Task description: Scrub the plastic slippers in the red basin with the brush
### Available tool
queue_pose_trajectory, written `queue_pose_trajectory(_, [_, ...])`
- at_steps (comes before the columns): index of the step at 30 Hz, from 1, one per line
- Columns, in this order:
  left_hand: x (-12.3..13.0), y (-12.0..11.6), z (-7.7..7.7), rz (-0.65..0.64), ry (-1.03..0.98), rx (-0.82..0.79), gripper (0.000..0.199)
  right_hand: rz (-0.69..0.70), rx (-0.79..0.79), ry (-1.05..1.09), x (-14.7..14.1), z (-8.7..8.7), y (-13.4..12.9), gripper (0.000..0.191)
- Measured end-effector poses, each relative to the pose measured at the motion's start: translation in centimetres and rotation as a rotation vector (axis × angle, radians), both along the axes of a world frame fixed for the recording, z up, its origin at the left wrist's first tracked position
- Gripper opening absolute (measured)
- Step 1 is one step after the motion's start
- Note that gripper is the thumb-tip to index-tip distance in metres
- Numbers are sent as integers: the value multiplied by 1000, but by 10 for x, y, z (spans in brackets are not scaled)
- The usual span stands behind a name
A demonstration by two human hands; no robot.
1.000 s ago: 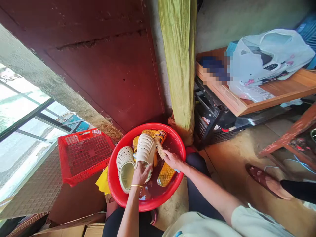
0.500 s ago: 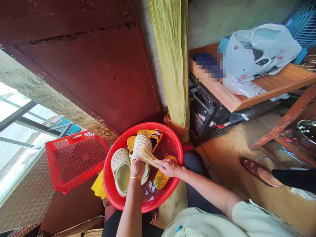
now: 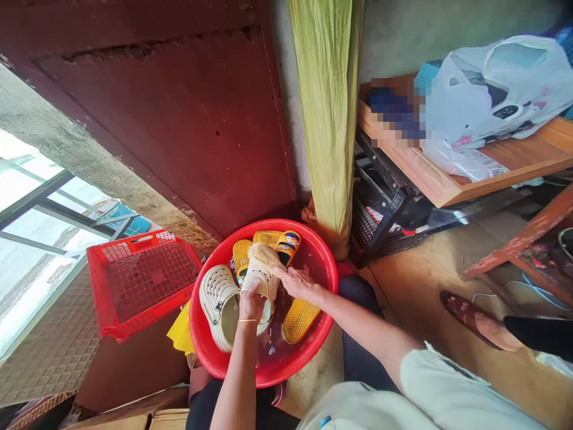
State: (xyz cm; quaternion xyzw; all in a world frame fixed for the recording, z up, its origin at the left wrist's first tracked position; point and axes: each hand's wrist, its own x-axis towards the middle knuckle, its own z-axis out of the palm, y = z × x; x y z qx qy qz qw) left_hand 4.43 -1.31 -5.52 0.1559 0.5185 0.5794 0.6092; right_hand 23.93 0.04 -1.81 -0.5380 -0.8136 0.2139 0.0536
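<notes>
A red basin of water holds several shoes. My left hand grips a cream clog over the basin. In my right hand is a tan scrubbing brush, lying against the toe of that clog. The other cream clog rests at the basin's left side. Yellow slippers show behind the held clog, one with a dark inside and a printed strap. Another yellow slipper, sole up, lies in the water at the right.
Left of the basin sits a red plastic crate. A dark red door and a yellow-green curtain stand behind. At the right are a wooden tray with a plastic bag and another person's sandalled foot.
The brush and my right hand have moved up and left, from the clog's middle to its toe. The camera view has shifted slightly left.
</notes>
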Motion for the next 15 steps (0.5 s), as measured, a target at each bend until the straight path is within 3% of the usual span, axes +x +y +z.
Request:
queue_pose_trajectory(3, [-5, 10, 5, 2, 7, -15, 22, 95, -97, 50, 16, -5, -16, 63])
queue_pose_trajectory(7, [-21, 18, 21, -79, 60, -91, 23, 171, -200, 211, 38, 4, -17, 60])
queue_pose_trajectory(11, [-34, 4, 30, -155, 94, -150, 14, 49, -66, 351, 36, 11, 14, 60])
queue_pose_trajectory(15, [-34, -3, 29, -129, 56, -202, 9, -82, 29, 329, 28, -3, 36, 62])
